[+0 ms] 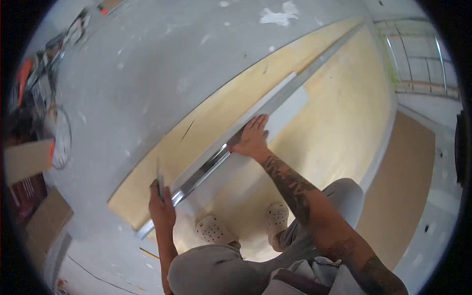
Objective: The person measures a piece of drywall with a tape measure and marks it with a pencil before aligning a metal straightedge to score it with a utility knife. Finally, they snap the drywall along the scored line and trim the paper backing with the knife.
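Observation:
A long metal straightedge (199, 172) runs diagonally over a narrow white board (290, 107) that lies on a large yellowish sheet (344, 93). My right hand (251, 137) lies flat across the straightedge near its middle, fingers stretched out and pressing down. Closer to the near left end, my left hand (162, 209) is closed around a slim grey knife-like tool (160, 179). Its thin tip points up and away from me and is blurred. The left fingers are beside the edge of the straightedge.
My feet in pale clogs (215, 230) stand on the sheet. A yellow pencil (149, 253) lies on the grey floor (147, 88) near its corner. Cardboard boxes (46, 221) and piled tools (42, 83) stand at left. A brown panel (400, 172) lies at right, a window (415, 56) beyond.

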### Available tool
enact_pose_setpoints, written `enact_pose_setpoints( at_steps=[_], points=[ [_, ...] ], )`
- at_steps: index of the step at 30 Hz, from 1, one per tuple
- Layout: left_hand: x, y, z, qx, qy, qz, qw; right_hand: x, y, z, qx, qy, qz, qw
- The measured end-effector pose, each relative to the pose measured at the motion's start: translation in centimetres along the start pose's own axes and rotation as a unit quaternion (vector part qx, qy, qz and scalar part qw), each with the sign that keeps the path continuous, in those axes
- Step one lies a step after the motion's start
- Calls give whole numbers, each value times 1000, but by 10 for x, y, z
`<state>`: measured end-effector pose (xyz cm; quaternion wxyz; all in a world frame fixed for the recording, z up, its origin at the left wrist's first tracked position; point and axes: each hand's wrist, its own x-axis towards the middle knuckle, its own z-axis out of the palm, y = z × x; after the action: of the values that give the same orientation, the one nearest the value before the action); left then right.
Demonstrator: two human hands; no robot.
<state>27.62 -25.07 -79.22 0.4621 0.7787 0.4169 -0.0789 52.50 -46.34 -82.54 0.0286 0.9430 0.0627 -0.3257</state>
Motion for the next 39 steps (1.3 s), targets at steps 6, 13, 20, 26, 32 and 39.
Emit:
enact_pose_setpoints(
  at_steps=[6, 13, 20, 26, 32, 39],
  points=[
    [114, 181, 112, 86, -238, 268, 930, -5, 0, -9, -21, -23, -19, 999],
    [175, 316, 273, 167, -249, 342, 891, -4, 8, 1, 13, 54, -39, 998],
    [176, 331, 328, 184, -238, 348, 888, 0, 17, 11, 26, 59, -53, 996],
    [184, 358, 338, 224, -277, 330, 874, 0, 19, 14, 56, 63, -56, 995],
    [177, 392, 333, 334, -330, 275, 839, 7, 21, 38, 5, 47, -96, 994],
    [170, 330, 316, 315, -281, 338, 841, -1, 20, 9, 49, 72, -88, 992]
  ],
)
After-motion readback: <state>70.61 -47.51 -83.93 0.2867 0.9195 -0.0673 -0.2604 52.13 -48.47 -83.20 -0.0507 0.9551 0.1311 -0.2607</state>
